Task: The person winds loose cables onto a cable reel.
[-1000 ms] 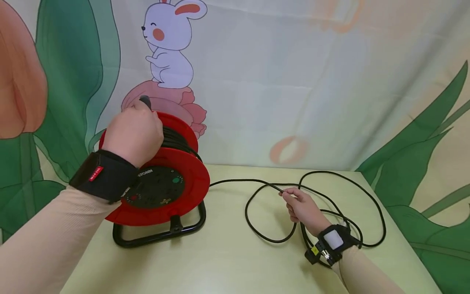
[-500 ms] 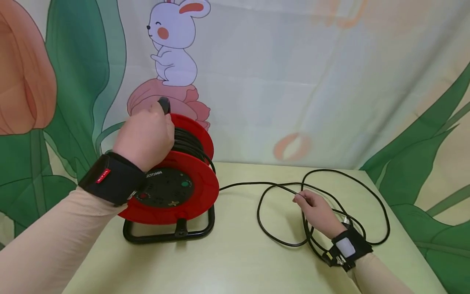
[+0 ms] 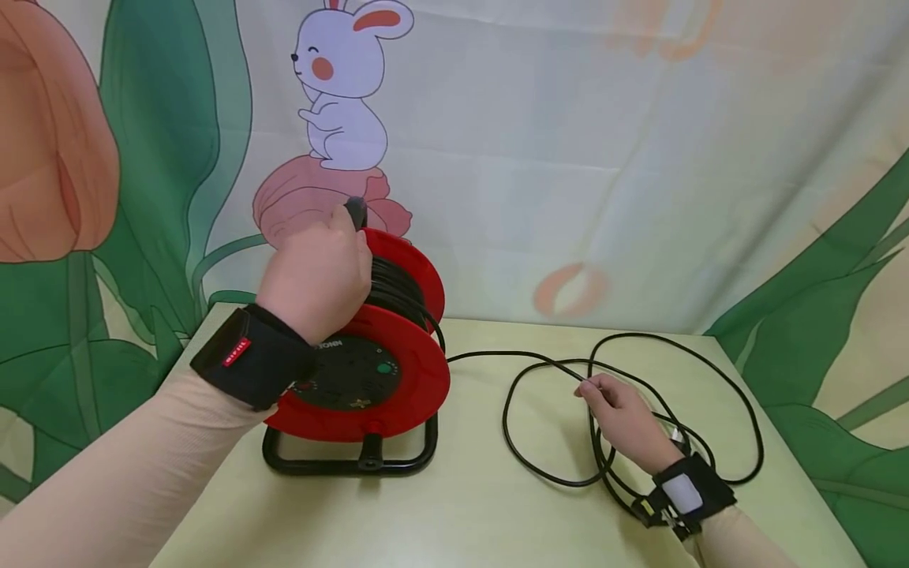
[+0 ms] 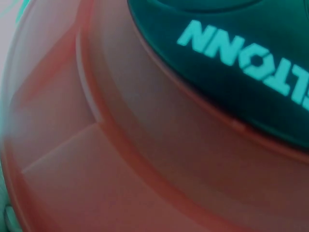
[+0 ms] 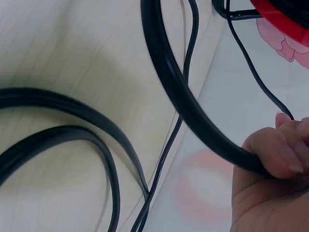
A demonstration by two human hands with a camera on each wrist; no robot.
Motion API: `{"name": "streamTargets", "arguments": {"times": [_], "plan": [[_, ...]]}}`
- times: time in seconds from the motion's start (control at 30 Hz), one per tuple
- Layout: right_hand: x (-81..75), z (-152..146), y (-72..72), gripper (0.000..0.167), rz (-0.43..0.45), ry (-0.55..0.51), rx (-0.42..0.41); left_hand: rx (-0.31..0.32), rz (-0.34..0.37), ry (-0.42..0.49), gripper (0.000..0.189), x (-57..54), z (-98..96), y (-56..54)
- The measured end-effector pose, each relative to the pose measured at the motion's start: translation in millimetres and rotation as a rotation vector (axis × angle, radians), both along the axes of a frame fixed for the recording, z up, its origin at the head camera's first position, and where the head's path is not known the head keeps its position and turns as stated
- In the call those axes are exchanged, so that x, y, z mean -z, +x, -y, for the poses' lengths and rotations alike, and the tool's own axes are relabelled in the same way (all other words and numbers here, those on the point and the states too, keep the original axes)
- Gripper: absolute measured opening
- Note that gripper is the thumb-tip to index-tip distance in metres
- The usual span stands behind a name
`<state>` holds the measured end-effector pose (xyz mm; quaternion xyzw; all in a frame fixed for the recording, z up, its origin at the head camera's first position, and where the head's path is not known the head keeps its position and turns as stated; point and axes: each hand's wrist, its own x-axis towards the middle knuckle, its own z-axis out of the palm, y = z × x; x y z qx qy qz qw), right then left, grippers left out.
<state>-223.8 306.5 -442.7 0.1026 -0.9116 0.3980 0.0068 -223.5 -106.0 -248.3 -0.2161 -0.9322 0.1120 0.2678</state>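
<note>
On the left of the head view stands a cable reel (image 3: 426, 371) with red flanges and a black socket panel, black cable wound between them. The person's left hand (image 3: 323, 272) grips the black handle (image 3: 357, 211) at its top; the fingers' far side is hidden. From the reel a black cable (image 3: 497, 353) runs right across the table to the right hand (image 3: 628, 418), which pinches it between thumb and fingers. In the right wrist view the cable (image 5: 188, 106) passes in a thick curve into the right hand (image 5: 275, 169). The left wrist view is filled by the red flange (image 4: 120, 183).
The reel's black tubular foot (image 3: 319, 467) rests on the pale table (image 3: 454, 505). Loose cable loops (image 3: 758, 442) lie on the right around the right forearm, with a black plug (image 3: 645, 509) by the wristband. A printed curtain (image 3: 497, 158) hangs behind the table.
The reel has shifted right and turned slightly, its left hand moving with it on the handle. The right hand has moved a little right, still pinching the cable. The whole view has shifted slightly.
</note>
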Motion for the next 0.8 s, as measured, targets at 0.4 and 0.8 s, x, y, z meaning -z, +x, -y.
{"name": "streamTargets", "arguments": {"times": [0.4,0.8], "plan": [[-2.5,-16,7.9,0.038,0.068,-0.058,0.029,-0.052,0.063,0.390,0.034,0.6,-26.3,3.2],[-5.6,-38,20.7,0.035,0.050,0.031,0.017,-0.052,0.070,0.399,0.034,4.5,-44.1,9.1]]}}
